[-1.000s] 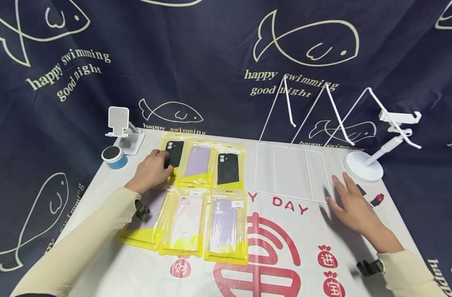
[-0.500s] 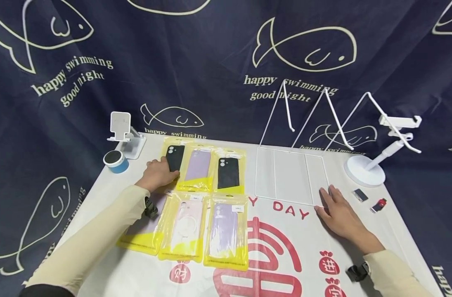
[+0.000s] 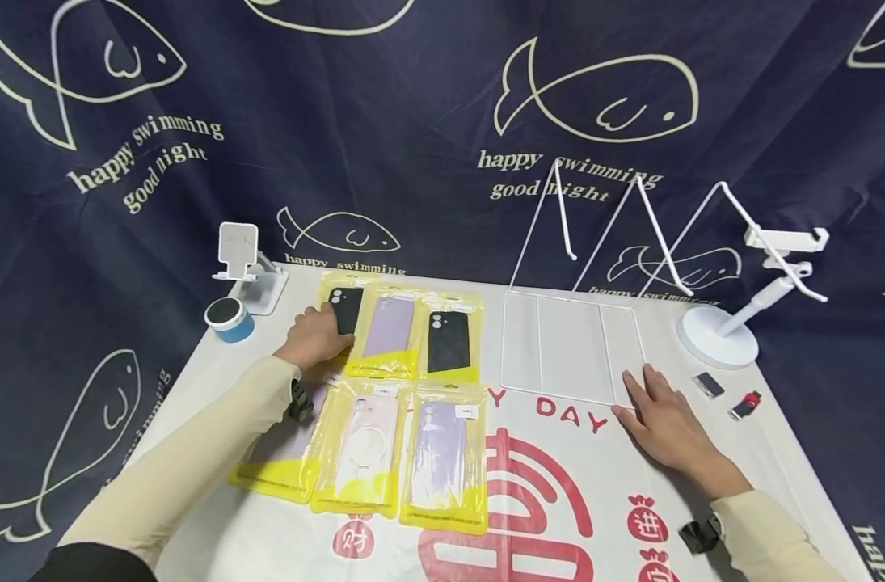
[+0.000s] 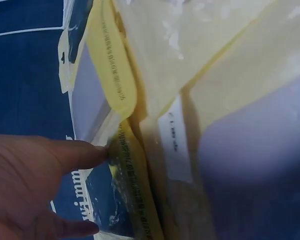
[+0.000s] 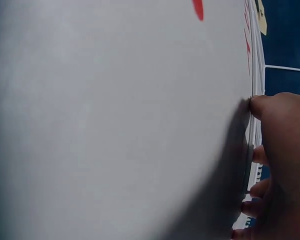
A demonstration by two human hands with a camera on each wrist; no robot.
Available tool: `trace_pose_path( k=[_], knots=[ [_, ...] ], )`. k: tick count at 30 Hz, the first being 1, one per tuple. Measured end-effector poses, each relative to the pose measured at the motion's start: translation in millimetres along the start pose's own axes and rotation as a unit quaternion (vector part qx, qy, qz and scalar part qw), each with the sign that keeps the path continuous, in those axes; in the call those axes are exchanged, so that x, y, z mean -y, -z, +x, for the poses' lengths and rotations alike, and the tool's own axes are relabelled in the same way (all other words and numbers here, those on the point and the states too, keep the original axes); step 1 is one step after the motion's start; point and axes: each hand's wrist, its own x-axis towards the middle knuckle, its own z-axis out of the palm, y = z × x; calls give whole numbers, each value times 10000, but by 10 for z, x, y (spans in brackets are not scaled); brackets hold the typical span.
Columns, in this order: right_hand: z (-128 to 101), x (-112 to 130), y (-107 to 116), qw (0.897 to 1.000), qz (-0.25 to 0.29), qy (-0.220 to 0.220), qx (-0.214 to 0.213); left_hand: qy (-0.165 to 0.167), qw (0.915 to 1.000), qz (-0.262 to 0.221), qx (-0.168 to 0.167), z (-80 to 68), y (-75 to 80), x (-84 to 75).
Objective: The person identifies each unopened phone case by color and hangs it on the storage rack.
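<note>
Six phone cases in yellow-edged clear bags lie in two rows on the white table cloth (image 3: 558, 485). My left hand (image 3: 318, 333) is on the back-left bag with a black case (image 3: 345, 309). In the left wrist view the thumb (image 4: 80, 152) and a finger pinch that bag's yellow edge (image 4: 127, 195). My right hand (image 3: 656, 412) lies flat on the cloth with straight fingers. Its fingertips touch the near right corner of the white wire rack (image 3: 569, 343), and the rack's thin wire (image 5: 251, 125) shows in the right wrist view.
The other bags hold a lilac case (image 3: 389, 327), a black case (image 3: 448, 341), a pink-white case (image 3: 365, 440) and a lilac case (image 3: 442, 444). A white phone stand (image 3: 242, 263) and a blue round tin (image 3: 227, 317) sit back left. A white clamp stand (image 3: 718, 335) and two small items (image 3: 745, 404) sit right.
My right hand slid left from beside the clamp stand's base to the rack's near right corner. My left hand stayed on the black case bag, shifting only slightly.
</note>
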Motion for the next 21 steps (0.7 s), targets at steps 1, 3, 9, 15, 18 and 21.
trace_pose_path(
  k=[1, 3, 9, 15, 18, 21],
  knots=[
    [-2, -4, 2, 10000, 4, -15, 12, -25, 10000, -89, 25, 6, 4, -3],
    [-4, -10, -2, 10000, 5, -21, 36, -69, 9996, -252, 60, 25, 19, 2],
    [16, -47, 1, 10000, -25, 38, 36, -1, 9984, -538, 160, 94, 85, 13],
    [34, -93, 0, 9999, -60, 124, -27, -4, 9974, -668, 262, 126, 118, 22],
    [37, -118, -5, 9998, -113, 191, -21, -11, 9963, -839, 189, 132, 125, 41],
    [39, -137, -6, 9995, -136, 267, -46, -28, 9947, -1028, 63, 141, 137, 49]
  ],
)
